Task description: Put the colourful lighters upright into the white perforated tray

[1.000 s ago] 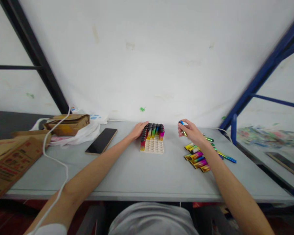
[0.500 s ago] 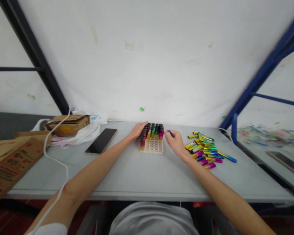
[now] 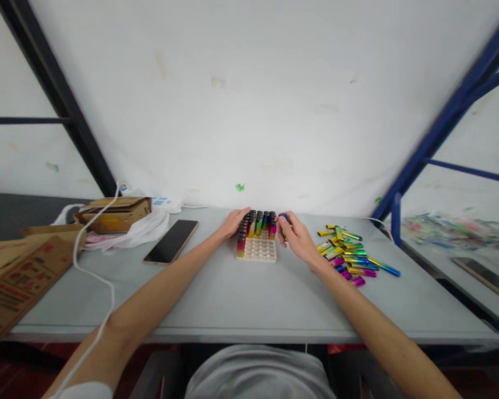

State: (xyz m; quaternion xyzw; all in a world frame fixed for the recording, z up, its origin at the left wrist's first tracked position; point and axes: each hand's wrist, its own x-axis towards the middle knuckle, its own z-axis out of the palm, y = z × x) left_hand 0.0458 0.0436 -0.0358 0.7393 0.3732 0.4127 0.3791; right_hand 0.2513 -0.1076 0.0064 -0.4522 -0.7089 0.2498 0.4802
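A cream-coloured tray with rows of round holes point(image 3: 261, 252) sits on the table before me. Lighters with black tops point(image 3: 258, 221) stand upright in its back rows and down its left side; the front holes are bare. My left hand point(image 3: 233, 221) grips the tray at its back left corner, its fingertips partly hidden behind the lighters. Just right of the tray, my right hand point(image 3: 294, 234) is closed around a blue lighter point(image 3: 284, 216), mostly hidden by the fingers. Further right lies a loose pile of shiny multicoloured lighters point(image 3: 349, 257).
A black phone point(image 3: 172, 241) lies left of my left forearm. Cardboard boxes point(image 3: 112, 216) and a white plastic bag point(image 3: 156, 224) take up the left end. A white cable point(image 3: 108, 285) hangs in front. A white wall point(image 3: 274, 111) closes off the back.
My right hand has turned beside the tray, and the blue lighter's end now shows more upright between its fingers. My left hand stays in place at the tray.
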